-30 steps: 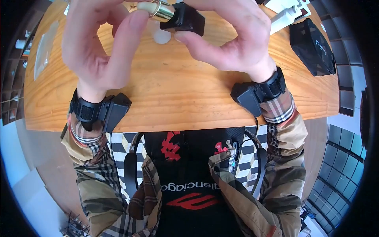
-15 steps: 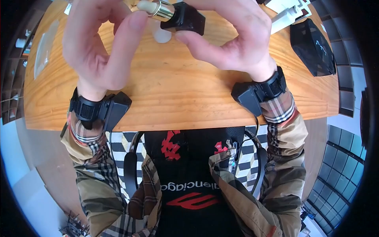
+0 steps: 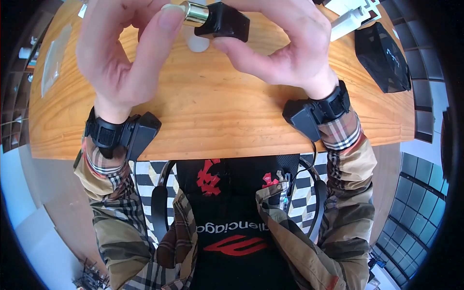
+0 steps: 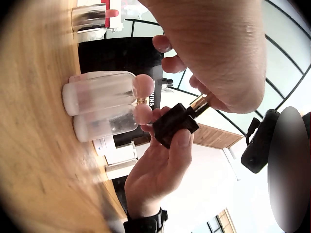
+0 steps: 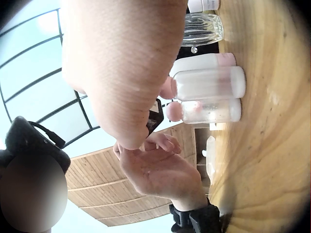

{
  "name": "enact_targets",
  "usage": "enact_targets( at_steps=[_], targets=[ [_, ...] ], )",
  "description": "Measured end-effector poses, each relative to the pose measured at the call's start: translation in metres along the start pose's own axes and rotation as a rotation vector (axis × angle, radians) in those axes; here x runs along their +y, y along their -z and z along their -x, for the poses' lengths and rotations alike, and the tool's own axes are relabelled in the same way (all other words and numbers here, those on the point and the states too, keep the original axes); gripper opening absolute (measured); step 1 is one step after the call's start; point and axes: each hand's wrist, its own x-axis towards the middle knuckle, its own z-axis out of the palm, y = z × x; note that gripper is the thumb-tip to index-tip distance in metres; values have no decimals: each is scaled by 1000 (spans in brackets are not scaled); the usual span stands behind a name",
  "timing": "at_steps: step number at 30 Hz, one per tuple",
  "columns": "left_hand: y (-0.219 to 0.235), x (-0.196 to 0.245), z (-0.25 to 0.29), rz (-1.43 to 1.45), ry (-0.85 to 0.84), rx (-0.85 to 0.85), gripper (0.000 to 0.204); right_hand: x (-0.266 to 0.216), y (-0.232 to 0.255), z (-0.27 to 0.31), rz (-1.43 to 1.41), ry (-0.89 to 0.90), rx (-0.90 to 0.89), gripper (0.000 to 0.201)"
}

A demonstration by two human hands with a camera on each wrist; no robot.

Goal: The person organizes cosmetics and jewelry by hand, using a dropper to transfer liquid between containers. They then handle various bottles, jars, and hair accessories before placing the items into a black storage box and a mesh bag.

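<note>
A black square-sided dropper bottle (image 3: 227,23) with a gold collar (image 3: 195,13) is held up over the table (image 3: 208,111), lying sideways. My right hand (image 3: 290,43) grips its dark body between thumb and fingers. At the other end, my left hand (image 3: 121,58) pinches the cream-coloured bulb, and the thumb covers part of it. The left wrist view shows the collar joined to the black bottle (image 4: 172,125) between the hands. In the right wrist view the right hand hides most of the bottle (image 5: 155,116).
Frosted bottles (image 4: 99,94) with round pink caps stand on the table beyond the hands. A black pouch (image 3: 382,58) and a white tube (image 3: 350,21) lie to the right. Clear plastic packaging (image 3: 55,60) lies at the left edge. A ribbed glass bottle (image 5: 201,30) stands farther along.
The bottle has tilted and shifted slightly to the left. The left thumb has moved slightly and covers more of the bulb. Both hands keep their hold.
</note>
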Motion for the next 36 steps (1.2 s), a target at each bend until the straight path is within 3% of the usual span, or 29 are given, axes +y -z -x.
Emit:
enact_targets(
  at_steps=[2, 6, 8, 15, 17, 20, 24, 26, 27, 29, 32, 36],
  targets=[
    [3, -6, -3, -58, -81, -45, 10, 3, -3, 3, -61, -35, 35, 38],
    [3, 0, -2, -22, 14, -51, 14, -1, 1, -1, -54, -65, -2, 38],
    [4, 1, -3, -84, 13, -58, 18, 0, 2, -1, 9, 13, -8, 38],
    [8, -4, -5, -124, -66, -128, 17, 1, -2, 1, -34, -31, 33, 38],
    [5, -8, -1, 87, -27, -93, 15, -1, 2, -2, 1, 13, 1, 38],
    [2, -2, 1, 93, 37, -55, 18, -1, 1, 1, -33, -69, -12, 38],
    [-1, -2, 2, 122, 58, -23, 17, 5, -6, 6, -50, -29, 39, 38],
    [0, -11, -2, -7, -126, -2, 16, 10, -7, 9, -27, 6, 47, 37],
    [1, -8, -2, -7, -126, -1, 16, 10, -8, 8, -27, 8, 46, 37],
    [3, -1, 1, 26, 42, 24, 15, 9, -12, 6, -115, 18, 162, 37],
    [3, -2, 0, 59, 54, 48, 16, 0, 0, -2, 4, 14, 11, 36],
    [2, -3, 0, 30, 63, 97, 16, 11, -8, 6, -2, 28, 61, 36]
  ],
)
